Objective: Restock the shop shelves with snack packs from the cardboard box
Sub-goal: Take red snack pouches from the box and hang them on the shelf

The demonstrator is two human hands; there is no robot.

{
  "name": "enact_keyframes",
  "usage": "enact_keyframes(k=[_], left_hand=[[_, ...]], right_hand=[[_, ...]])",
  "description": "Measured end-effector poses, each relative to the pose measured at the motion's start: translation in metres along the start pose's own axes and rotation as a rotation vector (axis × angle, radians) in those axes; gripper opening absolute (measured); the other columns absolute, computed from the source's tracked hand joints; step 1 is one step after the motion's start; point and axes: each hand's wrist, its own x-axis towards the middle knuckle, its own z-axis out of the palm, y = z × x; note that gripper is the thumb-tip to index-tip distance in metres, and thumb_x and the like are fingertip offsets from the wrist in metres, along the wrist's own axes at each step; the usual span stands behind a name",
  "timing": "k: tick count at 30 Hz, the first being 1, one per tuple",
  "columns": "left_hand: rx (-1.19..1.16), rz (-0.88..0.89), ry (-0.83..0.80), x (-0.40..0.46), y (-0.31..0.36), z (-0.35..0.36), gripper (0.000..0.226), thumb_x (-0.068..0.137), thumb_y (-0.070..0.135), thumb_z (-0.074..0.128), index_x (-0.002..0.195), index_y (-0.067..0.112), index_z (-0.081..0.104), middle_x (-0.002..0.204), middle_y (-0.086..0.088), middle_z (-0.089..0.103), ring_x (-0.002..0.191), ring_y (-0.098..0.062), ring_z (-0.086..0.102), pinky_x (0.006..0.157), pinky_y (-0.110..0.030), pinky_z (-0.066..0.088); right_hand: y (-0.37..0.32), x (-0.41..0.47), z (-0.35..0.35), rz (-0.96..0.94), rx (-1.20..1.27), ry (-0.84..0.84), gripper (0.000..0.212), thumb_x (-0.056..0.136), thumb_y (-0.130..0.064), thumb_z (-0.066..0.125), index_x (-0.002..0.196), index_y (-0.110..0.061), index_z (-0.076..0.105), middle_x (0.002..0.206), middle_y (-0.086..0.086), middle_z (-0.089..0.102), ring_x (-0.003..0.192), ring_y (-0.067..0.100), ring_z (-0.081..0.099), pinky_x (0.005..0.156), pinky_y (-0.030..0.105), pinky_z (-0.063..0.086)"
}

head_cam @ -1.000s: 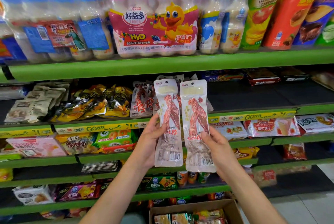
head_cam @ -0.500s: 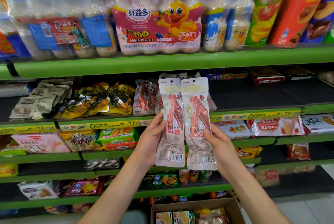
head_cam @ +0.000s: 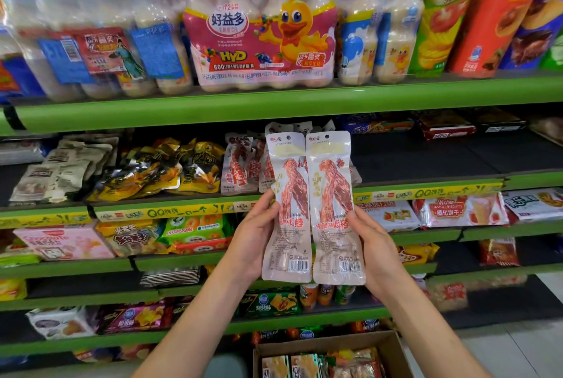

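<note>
Two long clear snack packs with red meat strips stand upright side by side in front of the shelves. My left hand (head_cam: 254, 237) grips the left snack pack (head_cam: 288, 213) at its lower half. My right hand (head_cam: 376, 251) grips the right snack pack (head_cam: 333, 210) the same way. Behind their tops, several matching packs (head_cam: 240, 164) lie on the second green shelf (head_cam: 426, 188). The open cardboard box (head_cam: 393, 347) sits at the bottom, with more snack packs inside.
Bottled drink multipacks (head_cam: 262, 39) and tall crisp tubes (head_cam: 487, 12) fill the top shelf. Yellow and grey snack bags (head_cam: 146, 170) lie left of the matching packs; dark bare shelf (head_cam: 441, 158) runs to their right. Lower shelves hold biscuits and crisps.
Both hands have lifted the two packs slightly higher and a little to the right, closer to the second shelf. The grips are unchanged.
</note>
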Motion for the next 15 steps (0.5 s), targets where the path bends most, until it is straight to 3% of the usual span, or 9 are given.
enact_keyframes(k=[3,7,15], left_hand=[[0.007,-0.008,0.005,0.0001,0.0003,0.001,0.046,0.097,0.014,0.056,0.142,0.023,0.057,0.135,-0.009,0.067,0.119,-0.026,0.067,0.088,-0.04,0.057],[0.016,0.008,-0.032,-0.0017,0.0001,0.0036,0.035,0.094,0.017,0.059,0.123,0.031,0.072,0.132,-0.007,0.069,0.113,-0.023,0.071,0.079,-0.034,0.06],[0.041,-0.003,-0.01,0.0014,-0.0026,0.0025,0.034,0.094,0.019,0.062,0.125,0.03,0.071,0.133,-0.007,0.068,0.118,-0.025,0.068,0.083,-0.036,0.06]], right_hand=[[0.0008,0.001,-0.0009,0.018,0.006,0.004,0.064,0.082,-0.04,0.067,0.142,-0.023,0.055,0.142,-0.001,0.06,0.136,0.021,0.051,0.119,0.054,0.031],[0.002,-0.0002,0.0013,0.054,0.087,-0.051,0.053,0.091,-0.039,0.06,0.14,-0.018,0.058,0.133,0.01,0.067,0.125,0.029,0.062,0.112,0.057,0.04],[-0.0017,-0.0012,0.0039,0.1,0.126,-0.038,0.057,0.087,-0.045,0.061,0.136,-0.016,0.061,0.128,0.012,0.069,0.119,0.032,0.066,0.108,0.059,0.044]])
